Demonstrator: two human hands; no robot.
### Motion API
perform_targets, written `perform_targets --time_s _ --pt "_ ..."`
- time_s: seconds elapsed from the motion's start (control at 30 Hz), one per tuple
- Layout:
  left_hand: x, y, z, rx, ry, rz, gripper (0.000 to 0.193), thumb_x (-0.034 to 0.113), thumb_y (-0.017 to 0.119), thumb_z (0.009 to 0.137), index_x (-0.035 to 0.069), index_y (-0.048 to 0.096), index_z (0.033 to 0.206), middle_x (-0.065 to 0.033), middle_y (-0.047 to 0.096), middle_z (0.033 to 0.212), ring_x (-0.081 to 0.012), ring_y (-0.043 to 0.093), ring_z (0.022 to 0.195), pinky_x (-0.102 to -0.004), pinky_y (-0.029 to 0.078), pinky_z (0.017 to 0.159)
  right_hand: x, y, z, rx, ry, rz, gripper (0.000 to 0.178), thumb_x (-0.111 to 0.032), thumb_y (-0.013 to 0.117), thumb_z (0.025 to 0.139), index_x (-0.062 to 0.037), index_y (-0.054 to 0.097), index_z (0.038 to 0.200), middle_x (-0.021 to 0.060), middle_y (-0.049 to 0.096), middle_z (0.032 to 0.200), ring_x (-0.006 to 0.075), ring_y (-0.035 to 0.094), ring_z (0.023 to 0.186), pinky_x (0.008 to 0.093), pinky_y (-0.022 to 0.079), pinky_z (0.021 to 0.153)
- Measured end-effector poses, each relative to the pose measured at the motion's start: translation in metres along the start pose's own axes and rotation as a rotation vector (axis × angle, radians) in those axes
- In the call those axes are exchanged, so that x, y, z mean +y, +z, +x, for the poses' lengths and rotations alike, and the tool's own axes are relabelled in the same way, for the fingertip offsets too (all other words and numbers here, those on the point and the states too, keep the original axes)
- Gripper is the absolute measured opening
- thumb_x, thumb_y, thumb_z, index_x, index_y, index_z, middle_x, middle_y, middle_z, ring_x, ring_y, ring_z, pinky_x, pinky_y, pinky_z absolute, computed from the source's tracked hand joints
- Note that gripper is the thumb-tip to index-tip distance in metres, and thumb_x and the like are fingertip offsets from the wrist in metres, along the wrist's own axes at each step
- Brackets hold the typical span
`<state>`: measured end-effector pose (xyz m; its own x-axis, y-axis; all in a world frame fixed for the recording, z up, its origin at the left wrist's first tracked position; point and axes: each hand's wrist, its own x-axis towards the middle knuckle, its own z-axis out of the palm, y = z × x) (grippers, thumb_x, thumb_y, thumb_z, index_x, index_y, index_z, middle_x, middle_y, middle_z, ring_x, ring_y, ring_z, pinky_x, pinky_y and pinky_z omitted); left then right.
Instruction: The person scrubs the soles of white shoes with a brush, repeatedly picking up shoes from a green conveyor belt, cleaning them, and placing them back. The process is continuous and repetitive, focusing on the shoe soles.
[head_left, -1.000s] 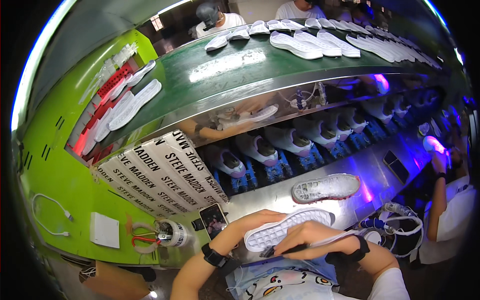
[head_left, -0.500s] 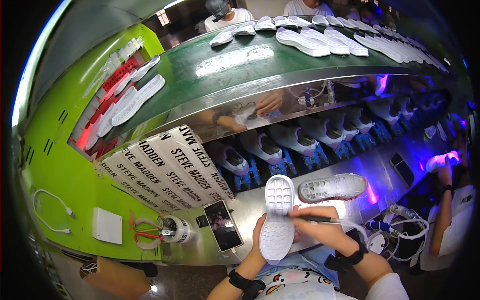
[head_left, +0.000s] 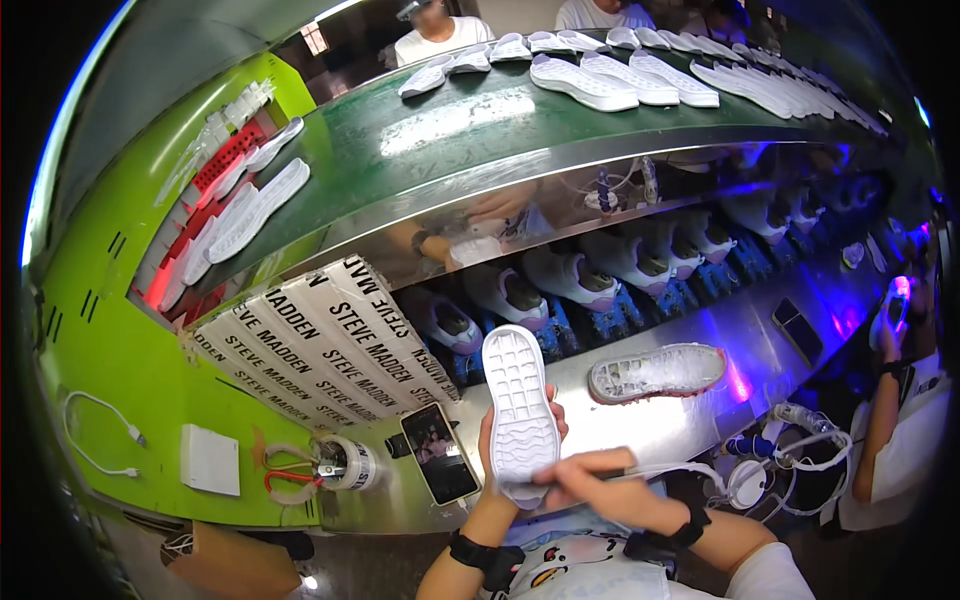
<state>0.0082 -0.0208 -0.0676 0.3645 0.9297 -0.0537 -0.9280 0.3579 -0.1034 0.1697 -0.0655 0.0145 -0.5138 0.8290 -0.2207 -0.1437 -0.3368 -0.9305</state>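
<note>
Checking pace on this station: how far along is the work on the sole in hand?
Done: can't tell; no finished mark shows on the white sole. In hand: left hand holds it tread-up while right hand sets a thin tool at its heel. Left: another sole waits on the metal bench.

The left hand (head_left: 497,452) has raised the white sole (head_left: 519,412) upright from lying crosswise.
</note>
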Motion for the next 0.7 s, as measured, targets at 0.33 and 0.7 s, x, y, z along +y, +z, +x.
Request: perform_targets --time_s 0.33,0.7 --pt "0.011 0.040 0.017 -0.129 -0.097 0.130 0.067 0.045 0.044 0.092 -0.003 0.038 0.139 -0.0206 0.050 0.131 -0.0322 0.052 0.101 -0.0437 0.048 0.086 -0.009 -0.020 0.001 -0.254 -0.367 -0.389 0.015 -0.007 0.059 0.091 0.0013 0.069 0.100 0.0110 0.069 0.096 0.0148 0.067 0.074 0.0272 0.054 0.069" --pt "0.006 0.069 0.036 0.023 -0.527 0.493 0.057 0.032 0.045 0.093 -0.006 0.042 0.135 -0.0278 0.052 0.128 -0.0344 0.059 0.106 -0.0443 0.051 0.088 -0.051 -0.031 -0.011 -0.286 -0.657 -0.597 0.010 -0.006 0.063 0.085 0.0012 0.067 0.092 0.0107 0.067 0.086 0.0242 0.067 0.073 0.0318 0.053 0.068"
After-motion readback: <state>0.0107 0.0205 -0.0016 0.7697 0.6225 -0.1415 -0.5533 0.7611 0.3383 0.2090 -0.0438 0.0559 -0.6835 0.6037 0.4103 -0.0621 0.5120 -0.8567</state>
